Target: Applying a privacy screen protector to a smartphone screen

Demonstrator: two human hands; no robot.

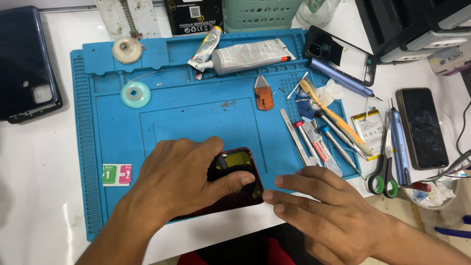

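- While both hands are working at the near edge of the blue silicone mat (98,147), the left hand (181,179) is lying over a dark phone (235,179) with a reddish rim, fingers curled down on it and thumb pressing along its right side — gripping it flat against the mat.
- The right hand (319,206) is resting open just right of the phone, fingers stretched out, fingertips (269,195) touching its right edge, holding nothing.
- Phone is lying flat, near centre of the scene, mostly hidden under the left hand; a yellowish-green patch is showing at its far end.
- Judging by looks: thin, stiff, light slab with a glossy surface, so likely slippery and easy to crack or scratch; the rim edges are looking like the safer hold, not the flat face.
- Mat probably giving grip underneath.
- Far on the mat: white glue tube (250,54), orange pry tool (264,95), tiny screws (227,103).
- Right side: tweezers (294,135), screwdrivers, scissors (385,172), another phone (423,127) on the white table.
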